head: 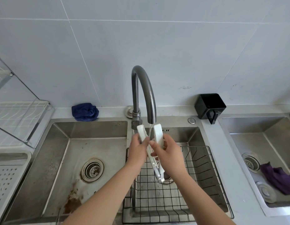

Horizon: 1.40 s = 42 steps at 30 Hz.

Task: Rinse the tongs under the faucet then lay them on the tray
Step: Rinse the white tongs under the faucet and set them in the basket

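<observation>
Tongs: the white tongs (158, 137) were up under the faucet (143, 93), tips skyward and spread in a V, hinge end pointing down over the wire basket (206, 161).
Water: a thin stream (150, 131) dropped right between the two arms, which looked like the reason for holding them apart.
Left hand: the left hand (137, 151) was curled around the left arm, thumb pressed on it.
Right hand: the right hand (167, 153) was closed on the right arm, fingers wrapped behind.
Sink: the work sat over the right basin (194, 137), so drips would fall through the basket.
Tray: the perforated tray (6, 176) waited far left, well apart.
Stage: rinsing, I'd judge; laying down not yet done.
</observation>
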Motion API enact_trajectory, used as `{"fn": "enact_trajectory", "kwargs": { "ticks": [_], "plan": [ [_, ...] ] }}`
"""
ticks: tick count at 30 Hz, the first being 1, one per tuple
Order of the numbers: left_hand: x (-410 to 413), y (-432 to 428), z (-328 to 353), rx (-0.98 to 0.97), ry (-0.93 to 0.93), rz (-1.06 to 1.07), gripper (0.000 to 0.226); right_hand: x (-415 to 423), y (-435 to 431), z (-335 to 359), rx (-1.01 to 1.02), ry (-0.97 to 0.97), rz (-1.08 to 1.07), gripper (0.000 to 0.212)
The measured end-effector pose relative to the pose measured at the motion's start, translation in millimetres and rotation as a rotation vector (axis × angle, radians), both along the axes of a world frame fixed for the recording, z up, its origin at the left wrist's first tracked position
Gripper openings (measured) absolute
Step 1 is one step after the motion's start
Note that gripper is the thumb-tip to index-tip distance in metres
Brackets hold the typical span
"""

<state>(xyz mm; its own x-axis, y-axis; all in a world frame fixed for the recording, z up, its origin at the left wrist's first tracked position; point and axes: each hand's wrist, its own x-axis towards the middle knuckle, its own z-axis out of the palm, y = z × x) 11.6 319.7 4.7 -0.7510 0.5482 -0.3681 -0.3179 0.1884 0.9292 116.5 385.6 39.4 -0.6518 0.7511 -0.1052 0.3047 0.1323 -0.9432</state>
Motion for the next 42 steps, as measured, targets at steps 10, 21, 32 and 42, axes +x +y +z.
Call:
{"fn": "enact_trajectory", "kwargs": {
  "ticks": [10, 21, 32, 42],
  "plan": [
    [12.5, 16.8, -20.1, -0.153, -0.056, -0.033, 0.012, 19.6, 4.4, 13.9, 0.069, -0.152, 0.013, 0.031],
    [-23.3, 5.0, -7.5, -0.100, -0.127, 0.130, 0.018, -8.1, 11.8, -6.0, 0.216, -0.266, 0.112, 0.029],
    [-36.5, -35.9, -4.2, 0.097, -0.422, 0.132, 0.025, -49.0, 8.5, -14.1, 0.421, -0.466, 0.301, 0.043],
    [-54.9, -49.4, -1.7, 0.233, -0.447, 0.305, 0.031, -86.6, 33.7, -8.0, 0.333, -0.469, 0.262, 0.045]
  ]
}}
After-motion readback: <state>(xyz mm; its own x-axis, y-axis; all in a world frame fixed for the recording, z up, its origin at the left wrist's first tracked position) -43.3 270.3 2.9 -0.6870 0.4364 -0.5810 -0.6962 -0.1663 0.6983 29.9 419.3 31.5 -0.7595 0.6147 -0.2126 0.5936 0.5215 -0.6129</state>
